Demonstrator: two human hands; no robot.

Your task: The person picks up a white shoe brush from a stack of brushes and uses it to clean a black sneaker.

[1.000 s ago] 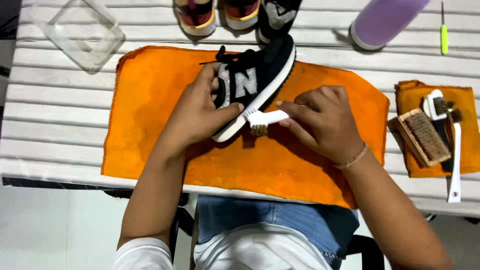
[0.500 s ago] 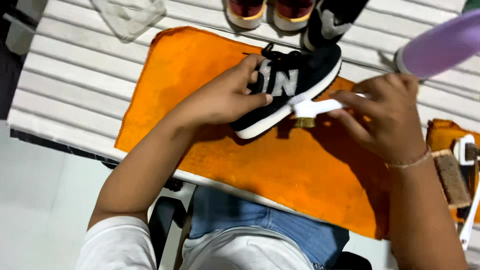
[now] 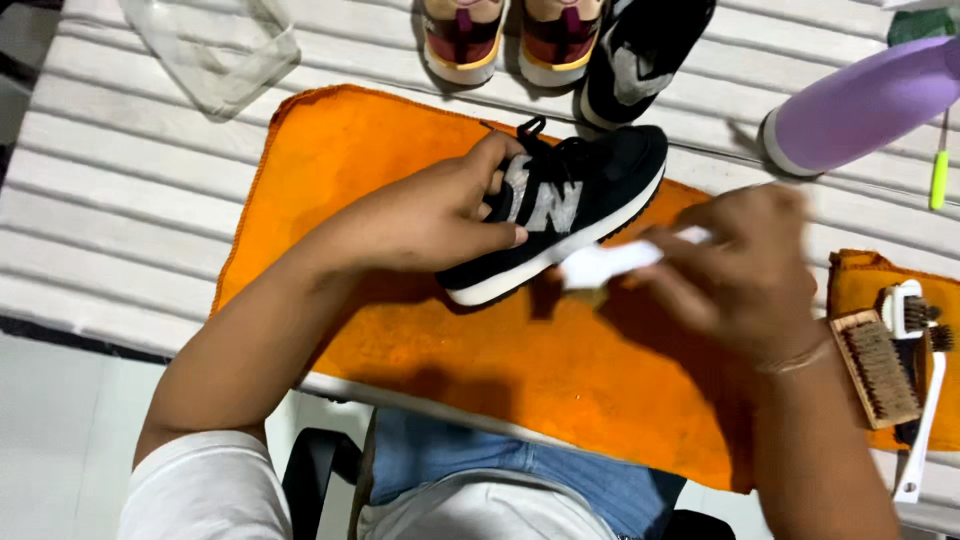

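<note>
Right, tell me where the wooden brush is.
In the head view, the wooden brush lies at the far right on a small orange cloth, beside a white-handled brush, just right of the right hand.

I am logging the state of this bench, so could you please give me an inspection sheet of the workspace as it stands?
Surface: white slatted table with an orange cloth spread on it.
Job's things: black sneaker with white sole lying on the cloth; small white-handled brush at its sole.
Clutter: clear container, pair of maroon shoes, second black shoe, purple bottle, green pen, spare brushes on a second orange cloth.
Grippers: left hand steadies the sneaker; right hand, blurred, holds the brush.
Cables: nothing seen.
Surroundings: pale floor; person seated, in jeans.
</note>
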